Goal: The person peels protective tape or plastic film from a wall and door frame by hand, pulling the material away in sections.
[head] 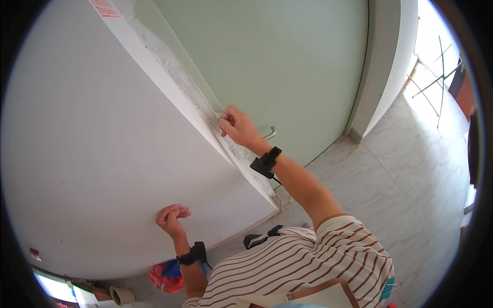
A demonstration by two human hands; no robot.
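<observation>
My right hand [239, 126] is raised at the edge of a pale green door frame [188, 69], its fingers curled in. Whether something small is between those fingers cannot be told. Beside it runs a strip of rough, cracked plaster [165, 61] along the wall's corner. Just past my right wrist, a metal lever handle [270, 133] sticks out from the pale green door [292, 69]. Lower down, my left hand [172, 220] hovers at the white wall [104, 154] with loosely bent fingers and nothing visible in it. Contact with the wall is unclear.
Grey tiled floor [369, 192] stretches to the right. A thin metal rack [441, 77] stands in the bright area there. At lower left are red and blue plastic items [167, 275] and a beige pot [122, 295]. Both wrists wear black straps [271, 157] with cables.
</observation>
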